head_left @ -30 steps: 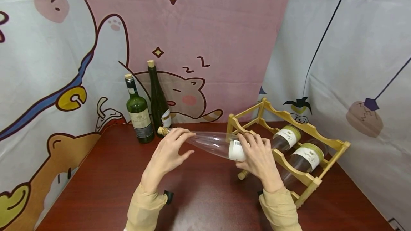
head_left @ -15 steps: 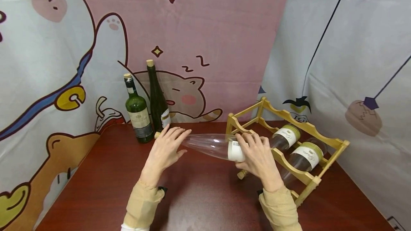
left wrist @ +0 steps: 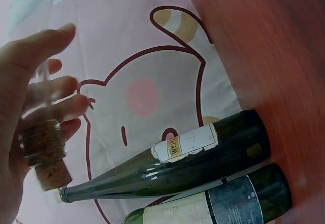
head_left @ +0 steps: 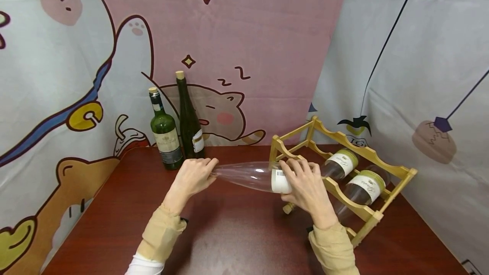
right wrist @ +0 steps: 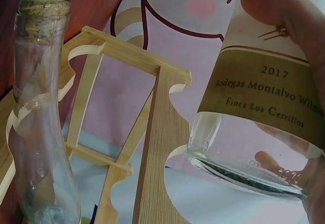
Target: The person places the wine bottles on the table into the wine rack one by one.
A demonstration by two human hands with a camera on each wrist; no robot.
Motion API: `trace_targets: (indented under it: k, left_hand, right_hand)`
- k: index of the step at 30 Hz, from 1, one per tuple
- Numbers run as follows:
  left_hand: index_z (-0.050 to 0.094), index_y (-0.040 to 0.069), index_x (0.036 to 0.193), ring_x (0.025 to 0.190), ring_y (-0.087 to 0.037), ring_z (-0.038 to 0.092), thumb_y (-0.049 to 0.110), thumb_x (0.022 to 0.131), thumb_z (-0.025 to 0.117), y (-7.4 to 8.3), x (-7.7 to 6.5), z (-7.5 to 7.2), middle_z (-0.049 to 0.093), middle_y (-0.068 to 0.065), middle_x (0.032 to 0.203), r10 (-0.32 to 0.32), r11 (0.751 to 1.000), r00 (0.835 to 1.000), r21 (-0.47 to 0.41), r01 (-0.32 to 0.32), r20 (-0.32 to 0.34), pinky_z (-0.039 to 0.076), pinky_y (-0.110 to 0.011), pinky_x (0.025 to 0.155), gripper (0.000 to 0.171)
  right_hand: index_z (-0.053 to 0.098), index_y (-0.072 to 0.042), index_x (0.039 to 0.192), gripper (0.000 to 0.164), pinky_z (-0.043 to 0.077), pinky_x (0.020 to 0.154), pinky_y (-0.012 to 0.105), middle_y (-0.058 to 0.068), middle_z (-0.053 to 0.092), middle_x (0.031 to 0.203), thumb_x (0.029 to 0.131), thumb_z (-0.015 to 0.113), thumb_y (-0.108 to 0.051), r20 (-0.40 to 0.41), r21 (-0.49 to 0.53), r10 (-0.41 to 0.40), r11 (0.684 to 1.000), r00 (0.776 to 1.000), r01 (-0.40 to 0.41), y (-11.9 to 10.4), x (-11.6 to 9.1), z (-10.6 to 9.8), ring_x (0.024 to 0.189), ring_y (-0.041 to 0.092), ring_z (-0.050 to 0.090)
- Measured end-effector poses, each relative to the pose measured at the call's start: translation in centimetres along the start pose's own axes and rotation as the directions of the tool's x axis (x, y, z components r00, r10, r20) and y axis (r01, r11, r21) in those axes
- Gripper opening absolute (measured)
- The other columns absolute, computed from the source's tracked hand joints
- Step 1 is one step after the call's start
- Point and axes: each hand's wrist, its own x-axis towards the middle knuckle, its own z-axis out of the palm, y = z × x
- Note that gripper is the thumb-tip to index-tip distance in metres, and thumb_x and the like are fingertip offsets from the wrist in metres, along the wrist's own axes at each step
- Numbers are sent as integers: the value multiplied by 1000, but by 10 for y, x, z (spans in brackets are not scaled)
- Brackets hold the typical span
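A clear glass bottle (head_left: 246,176) with a cork and a white label lies nearly level between my hands, above the table. Its neck is gripped by my left hand (head_left: 194,176), which hides the cork in the head view. The left wrist view shows the cork (left wrist: 51,176) protruding beside the palm, with fingers behind the neck. My right hand (head_left: 304,183) holds the bottle's labelled base end, close to the wooden wine rack (head_left: 353,205). In the right wrist view, the thumb lies over the label (right wrist: 264,84) near the base.
On the rack rest two labelled clear bottles (head_left: 341,162), and another corked neck (head_left: 288,208) pokes out lower at its front left. A green bottle (head_left: 166,137) and a taller dark green bottle (head_left: 188,124) stand corked at the table's (head_left: 237,232) back left. A cartoon-printed cloth hangs behind.
My left hand's fingers have closed around the bottle's neck after hovering over it loosely. The neck end has dipped slightly. My right hand has kept its hold at the base.
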Motion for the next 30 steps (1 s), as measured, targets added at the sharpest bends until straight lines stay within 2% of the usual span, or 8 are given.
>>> trace_targets:
  k: [4,9,13,21,25,30]
  left_hand:
    - [50,14,71,47,-17,56,31,63,81,-1,0,2,54,4,58,28,999,1000,28,-28,-1,41,-31,41,36]
    - [48,14,67,42,-18,54,33,64,80,-3,-2,6,52,3,53,70,997,997,37,-69,-34,40,-32,39,38]
    - [47,13,67,41,-18,53,31,64,79,-3,-4,7,53,3,51,73,996,997,49,-71,-37,39,-33,39,37]
    - [46,15,65,40,-19,54,30,62,79,5,-9,4,55,6,51,-11,1000,1000,16,10,11,39,-34,38,36]
    - [48,15,64,40,-19,53,30,60,79,8,-12,4,56,5,51,-61,998,998,12,61,33,40,-36,39,35]
    - [48,15,63,38,-19,50,28,58,79,11,-16,5,52,4,46,-94,996,995,0,94,39,37,-36,37,34]
  right_hand:
    - [59,-13,117,98,43,73,46,9,62,104,30,88,-50,-10,-1,-9,1000,1000,9,0,0,0,93,31,58]
    - [59,-14,117,97,44,74,47,8,62,104,31,87,-49,-9,1,-12,1000,1000,12,1,0,-1,94,32,59]
    - [58,-14,119,97,44,75,47,8,62,105,32,87,-47,9,23,-11,1000,1000,11,2,1,-2,96,31,59]
    - [58,-14,122,96,45,84,48,7,63,108,36,90,-41,73,99,3,995,997,-10,2,1,-4,99,29,59]
    - [57,-14,123,96,43,86,47,6,63,109,36,90,-40,81,106,9,994,997,-18,2,1,-4,101,28,59]
    - [57,-15,123,97,40,87,49,6,63,111,37,91,-42,86,95,17,995,996,-25,1,0,-3,107,31,56]
